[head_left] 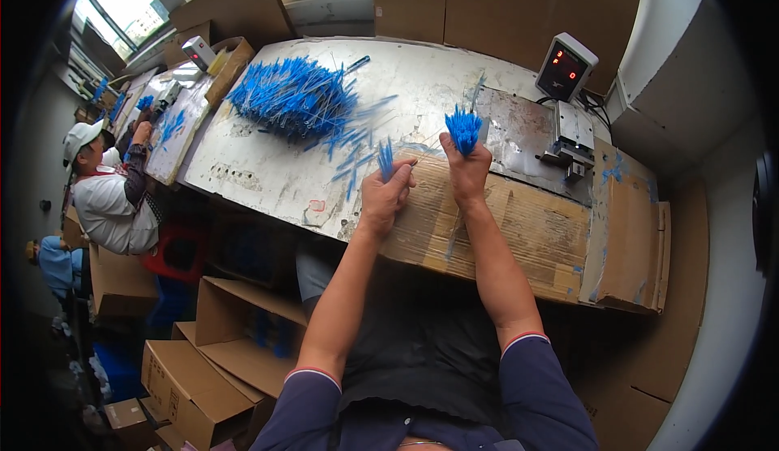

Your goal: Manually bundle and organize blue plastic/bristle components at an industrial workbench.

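Blue thin sticks are in both of the person's hands, above the bench (260, 176). The right hand (469, 172) is closed around a thick bundle (462, 129), fingers wrapped about it and blue ends fanning up toward the far side. The left hand (387, 198) is nearly shut, thumb against fingers, pinching a much smaller bunch (385, 159) that stands just left of the bundle and apart from it; the fingers' far sides are hidden. A big heap (294, 98) of the same sticks lies on the far left of the bench, with loose sticks (352, 161) strewn between it and the left hand. Under the forearms, a cardboard sheet (519, 228) covers the near edge; to the right are a metal block (573, 136) and, farther back, a box with red lit digits (566, 67). The step in hand looks like gathering or sorting sticks by the handful, with plenty left in the heap. If the small bunch is to join the bundle, the move would call for bringing the ends level and easing the right-hand grip just enough to admit them, without letting sticks slip out or cross.
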Action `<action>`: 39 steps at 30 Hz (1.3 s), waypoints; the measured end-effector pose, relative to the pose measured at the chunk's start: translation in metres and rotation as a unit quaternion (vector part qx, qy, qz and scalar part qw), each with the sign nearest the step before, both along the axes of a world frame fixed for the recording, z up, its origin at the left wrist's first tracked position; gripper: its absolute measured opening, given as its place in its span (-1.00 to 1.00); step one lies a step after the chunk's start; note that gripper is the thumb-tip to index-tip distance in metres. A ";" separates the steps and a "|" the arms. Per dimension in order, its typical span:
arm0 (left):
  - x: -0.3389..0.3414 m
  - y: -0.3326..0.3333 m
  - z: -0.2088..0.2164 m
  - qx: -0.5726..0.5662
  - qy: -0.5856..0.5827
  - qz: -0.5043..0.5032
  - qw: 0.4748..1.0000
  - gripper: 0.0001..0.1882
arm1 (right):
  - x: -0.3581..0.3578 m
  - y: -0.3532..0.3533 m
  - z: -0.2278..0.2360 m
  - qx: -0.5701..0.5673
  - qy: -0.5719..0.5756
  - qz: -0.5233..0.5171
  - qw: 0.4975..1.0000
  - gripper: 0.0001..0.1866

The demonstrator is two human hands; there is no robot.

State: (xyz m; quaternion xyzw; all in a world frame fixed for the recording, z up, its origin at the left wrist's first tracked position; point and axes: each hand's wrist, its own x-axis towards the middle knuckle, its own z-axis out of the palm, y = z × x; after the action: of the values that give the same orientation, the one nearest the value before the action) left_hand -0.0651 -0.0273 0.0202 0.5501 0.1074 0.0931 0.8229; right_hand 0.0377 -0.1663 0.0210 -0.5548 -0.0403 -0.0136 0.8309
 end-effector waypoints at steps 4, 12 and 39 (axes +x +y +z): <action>-0.002 0.002 -0.006 -0.006 -0.012 0.039 0.999 -0.69 | -0.010 -0.003 0.021 -0.261 -0.369 -0.159 0.878 -0.78; 0.003 0.008 -0.021 -0.056 -0.022 0.059 0.996 -0.78 | -0.019 -0.002 0.033 -0.393 -0.511 0.007 0.765 -0.73; -0.001 0.012 0.001 -0.007 -0.029 -0.110 0.993 -0.76 | -0.029 0.009 0.017 -0.053 0.036 0.246 0.967 -0.82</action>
State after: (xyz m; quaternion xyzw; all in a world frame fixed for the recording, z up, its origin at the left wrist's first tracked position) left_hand -0.0657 -0.0151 0.0211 0.5498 0.0225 0.0170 0.8348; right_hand 0.0088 -0.1570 0.0379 -0.5707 -0.1462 0.2139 0.7792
